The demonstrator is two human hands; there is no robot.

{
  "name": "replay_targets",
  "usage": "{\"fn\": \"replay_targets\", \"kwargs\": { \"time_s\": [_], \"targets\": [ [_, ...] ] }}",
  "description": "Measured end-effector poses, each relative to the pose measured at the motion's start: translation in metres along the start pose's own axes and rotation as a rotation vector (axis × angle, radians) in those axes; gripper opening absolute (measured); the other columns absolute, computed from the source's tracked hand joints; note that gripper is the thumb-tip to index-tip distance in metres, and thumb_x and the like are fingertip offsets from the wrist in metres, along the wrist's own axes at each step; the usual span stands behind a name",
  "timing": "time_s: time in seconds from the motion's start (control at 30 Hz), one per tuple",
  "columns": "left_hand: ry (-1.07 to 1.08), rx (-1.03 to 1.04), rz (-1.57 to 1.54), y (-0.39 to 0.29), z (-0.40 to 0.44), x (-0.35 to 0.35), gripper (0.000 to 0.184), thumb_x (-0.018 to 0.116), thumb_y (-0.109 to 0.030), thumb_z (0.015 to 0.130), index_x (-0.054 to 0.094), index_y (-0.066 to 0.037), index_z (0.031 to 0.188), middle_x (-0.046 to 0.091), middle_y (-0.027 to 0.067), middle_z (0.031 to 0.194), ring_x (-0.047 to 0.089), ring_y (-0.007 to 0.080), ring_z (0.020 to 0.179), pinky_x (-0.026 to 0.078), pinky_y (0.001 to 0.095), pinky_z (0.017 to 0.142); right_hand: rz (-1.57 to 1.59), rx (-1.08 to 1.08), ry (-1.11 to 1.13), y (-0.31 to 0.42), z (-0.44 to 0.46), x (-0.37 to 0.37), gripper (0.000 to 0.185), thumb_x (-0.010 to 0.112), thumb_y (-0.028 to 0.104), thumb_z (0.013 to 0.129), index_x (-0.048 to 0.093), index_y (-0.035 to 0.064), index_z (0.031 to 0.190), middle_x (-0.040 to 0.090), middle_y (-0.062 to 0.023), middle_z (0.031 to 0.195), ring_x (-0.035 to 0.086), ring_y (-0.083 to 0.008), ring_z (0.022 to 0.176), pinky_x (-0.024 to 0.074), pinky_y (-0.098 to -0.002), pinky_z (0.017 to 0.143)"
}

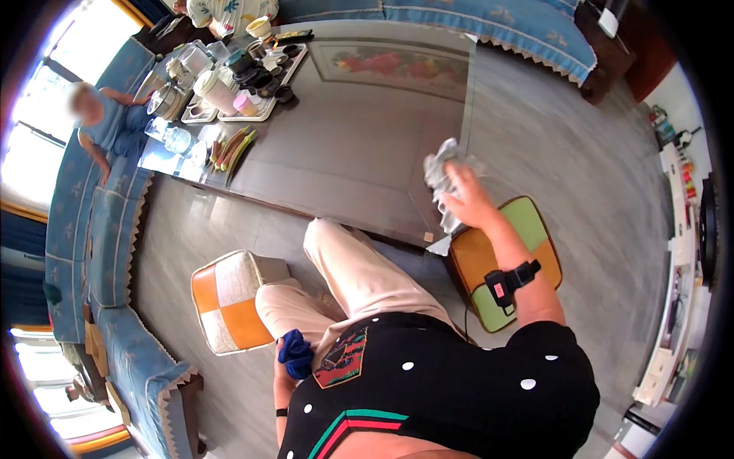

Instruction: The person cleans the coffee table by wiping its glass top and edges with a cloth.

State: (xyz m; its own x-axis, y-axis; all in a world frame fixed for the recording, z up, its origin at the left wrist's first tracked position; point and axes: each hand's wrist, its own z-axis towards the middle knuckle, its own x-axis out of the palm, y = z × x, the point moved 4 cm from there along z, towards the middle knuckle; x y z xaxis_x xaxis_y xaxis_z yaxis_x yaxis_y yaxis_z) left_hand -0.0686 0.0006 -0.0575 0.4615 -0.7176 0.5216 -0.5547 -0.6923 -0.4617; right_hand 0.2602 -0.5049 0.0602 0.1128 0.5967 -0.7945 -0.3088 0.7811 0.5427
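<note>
My right hand [468, 197] is at the near right corner of the dark glass-topped table [344, 145], gripping a crumpled grey-white cloth [441, 177]. A loose corner of that cloth hangs past the table edge; whether it is fabric or thin plastic I cannot tell. Low beside my thigh, my left hand [283, 366] is closed around a bunched dark blue cloth [295, 354], which hides most of its fingers.
A stool with green and orange panels [501, 256] stands under my right arm, a white and orange stool [233, 302] to my left. Bananas [233, 151] and trays with cups and a jug [214, 92] occupy the table's left end. People sit by the blue sofas [115, 245].
</note>
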Motion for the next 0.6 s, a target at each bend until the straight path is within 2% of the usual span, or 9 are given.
{"fn": "replay_targets", "kwargs": {
  "time_s": [0.03,0.07,0.13,0.17,0.23,0.33,0.47,0.53,0.6],
  "targets": [
    [-0.005,0.001,-0.001,-0.001,0.0,-0.001,0.059,0.031,-0.059,0.096,0.054,-0.013,0.124,0.065,0.0111,0.104,0.063,0.0291,0.094,0.052,0.0426,0.087,-0.044,-0.03,0.237,0.005,0.004,0.014,0.055,0.062,0.021,0.086,0.045,0.0087,0.137,0.041,-0.0225,0.142,0.033,-0.0366,0.136,0.03,-0.0526,0.108],
    [-0.017,0.0,0.001,-0.002,0.0,-0.001,0.059,0.031,-0.059,0.096,0.055,-0.013,0.124,0.065,0.0109,0.103,0.063,0.029,0.093,0.052,0.0427,0.086,-0.042,-0.032,0.24,0.009,0.01,0.018,0.055,0.062,0.021,0.086,0.045,0.0087,0.137,0.041,-0.0225,0.142,0.034,-0.0366,0.136,0.03,-0.0526,0.108],
    [-0.035,-0.002,0.001,-0.002,0.0,0.0,0.059,0.031,-0.059,0.096,0.055,-0.013,0.123,0.065,0.0106,0.102,0.063,0.0289,0.092,0.052,0.0429,0.085,-0.278,-0.108,0.331,0.015,0.022,0.027,0.055,0.06,0.024,0.088,0.045,0.0159,0.139,0.041,-0.013,0.145,0.032,-0.031,0.139,0.0263,-0.0565,0.11],
    [-0.079,0.045,0.049,-0.002,0.0,0.0,0.058,0.031,-0.059,0.096,0.056,-0.013,0.123,0.065,0.0104,0.101,0.063,0.0288,0.091,0.052,0.0426,0.084,-0.264,-0.119,0.335,0.011,0.031,0.031,0.052,0.057,0.022,0.089,0.045,0.0198,0.14,0.042,-0.0073,0.145,0.031,-0.0284,0.14,0.0241,-0.0597,0.11],
    [-0.128,0.085,0.097,-0.005,-0.001,0.004,0.058,0.031,-0.059,0.096,0.056,-0.013,0.123,0.065,0.0103,0.1,0.063,0.0286,0.09,0.052,0.0423,0.083,-0.291,-0.134,0.31,-0.001,0.053,0.04,0.051,0.056,0.023,0.09,0.045,0.02,0.14,0.041,-0.0066,0.146,0.031,-0.0282,0.14,0.0242,-0.0597,0.11],
    [0.004,0.017,-0.118,-0.005,0.0,0.012,0.058,0.032,-0.058,0.096,0.056,-0.013,0.122,0.065,0.01,0.1,0.063,0.0278,0.089,0.053,0.0416,0.083,-0.415,-0.113,0.228,-0.022,0.1,0.046,0.049,0.053,0.025,0.092,0.044,0.0204,0.14,0.04,-0.0055,0.147,0.033,-0.0277,0.138,0.0262,-0.0604,0.109],
    [-0.094,-0.005,-0.049,-0.007,0.001,0.01,0.057,0.033,-0.058,0.096,0.056,-0.012,0.121,0.065,0.0104,0.1,0.063,0.0277,0.089,0.053,0.0416,0.083,-0.482,0.069,0.139,-0.077,0.171,0.046,0.049,0.053,0.025,0.092,0.043,0.0182,0.14,0.039,-0.006,0.147,0.033,-0.0287,0.137,0.03,-0.061,0.106],
    [-0.105,-0.002,-0.005,-0.003,0.002,0.001,0.057,0.035,-0.058,0.096,0.056,-0.011,0.121,0.065,0.0106,0.099,0.064,0.0287,0.09,0.053,0.0421,0.083,-0.509,0.151,0.065,-0.111,0.198,0.035,0.048,0.053,0.023,0.09,0.046,0.0172,0.138,0.045,-0.0075,0.142,0.039,-0.0324,0.133,0.0325,-0.0567,0.106],
    [-0.093,0.015,-0.006,-0.002,0.0,0.005,0.057,0.035,-0.057,0.096,0.056,-0.011,0.122,0.065,0.0105,0.1,0.063,0.0291,0.091,0.053,0.0427,0.084,-0.609,0.118,0.057,-0.147,0.22,0.029,0.048,0.055,0.021,0.088,0.048,0.0166,0.135,0.051,-0.0109,0.135,0.045,-0.0336,0.127,0.0363,-0.0512,0.105]
  ]
}}
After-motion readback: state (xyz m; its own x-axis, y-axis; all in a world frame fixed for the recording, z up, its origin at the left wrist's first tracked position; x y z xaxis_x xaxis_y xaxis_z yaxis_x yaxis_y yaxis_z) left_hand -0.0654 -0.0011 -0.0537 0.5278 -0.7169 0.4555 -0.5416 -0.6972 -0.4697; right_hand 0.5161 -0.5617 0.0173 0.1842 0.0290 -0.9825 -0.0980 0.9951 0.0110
